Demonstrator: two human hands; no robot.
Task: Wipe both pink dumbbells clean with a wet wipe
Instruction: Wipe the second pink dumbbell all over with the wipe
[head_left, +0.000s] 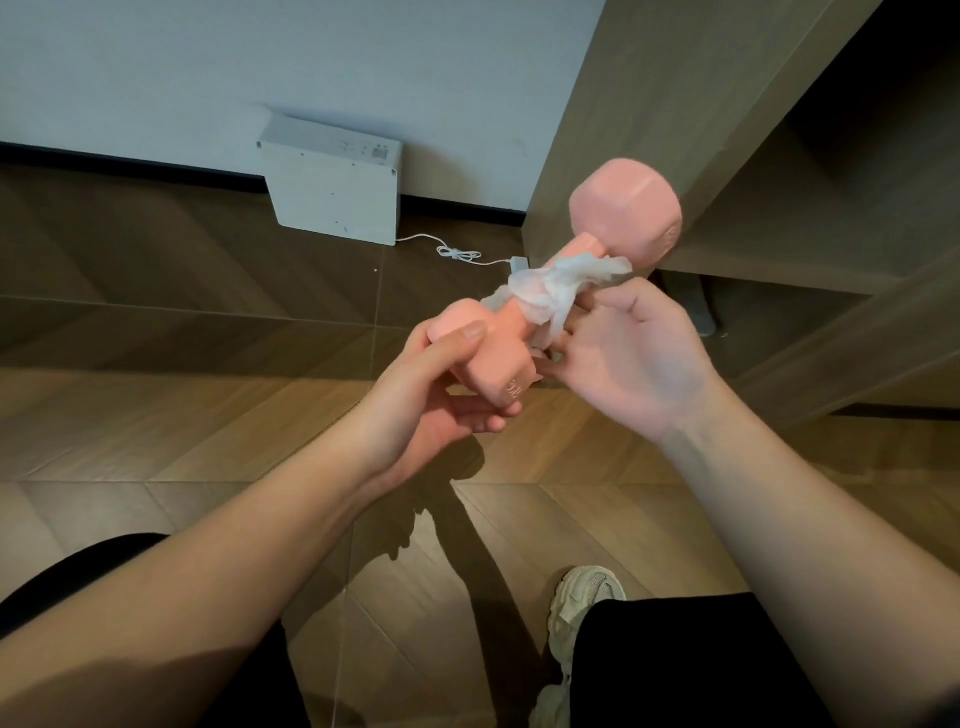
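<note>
One pink dumbbell (626, 213) is held in the air above the floor, slanting from near left up to far right. My left hand (431, 395) grips its near head, thumb across the top. A white wet wipe (550, 288) is wrapped around the handle. My right hand (628, 358) holds the wipe against the handle from the right, its fingers curled under the wipe and mostly hidden. The second dumbbell is not in view.
A white box-shaped device (332, 182) leans on the wall, with a white cable (457, 254) trailing across the wooden floor. A wooden cabinet (753, 156) with open shelves stands at the right. My black-trousered legs and a pale sneaker (582, 603) are below.
</note>
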